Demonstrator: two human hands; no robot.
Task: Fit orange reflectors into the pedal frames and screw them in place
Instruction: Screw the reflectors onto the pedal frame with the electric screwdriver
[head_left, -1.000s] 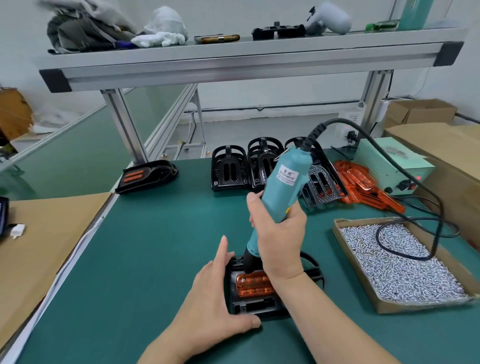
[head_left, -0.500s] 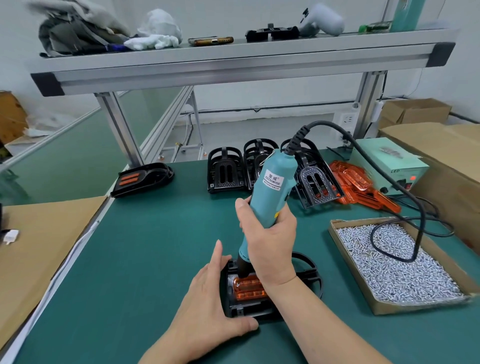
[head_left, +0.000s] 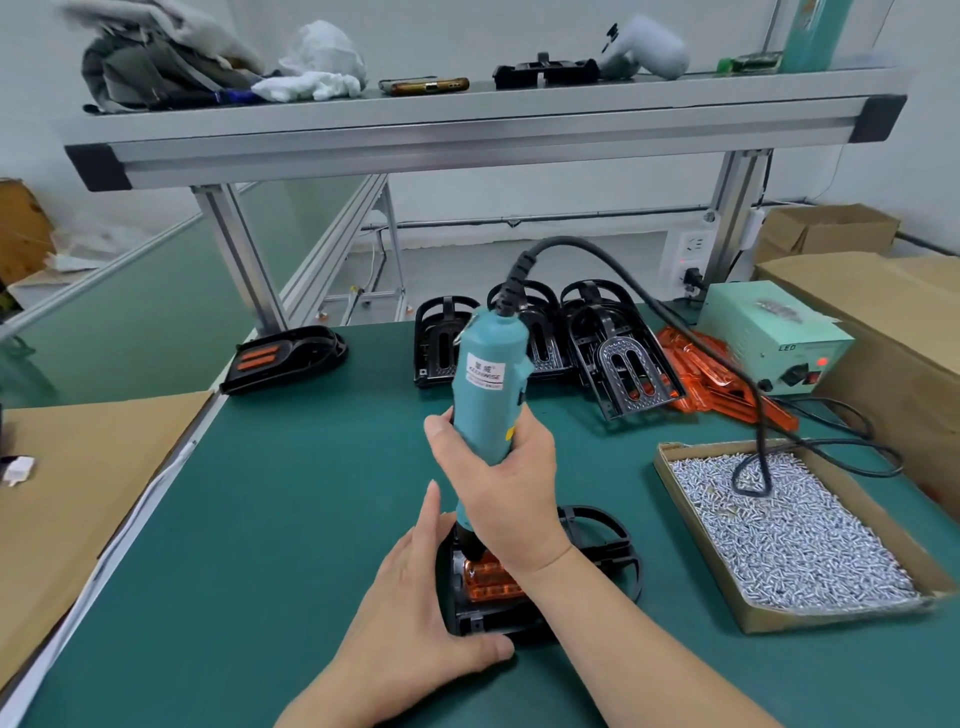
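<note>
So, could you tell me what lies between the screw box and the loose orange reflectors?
Head view: a strip of green mat, crossed by the black cable, between screw box and reflectors.

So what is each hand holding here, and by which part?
The right hand grips the teal screwdriver round its lower body. The left hand holds nothing; it presses against the left side and near edge of the pedal frame, steadying it.

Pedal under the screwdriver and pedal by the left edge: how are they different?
The near pedal is braced by the left hand, electric screwdriver on it; the far pedal lies untouched. The near pedal sits close; the far pedal at the back-left. Both are black with orange reflectors.
</note>
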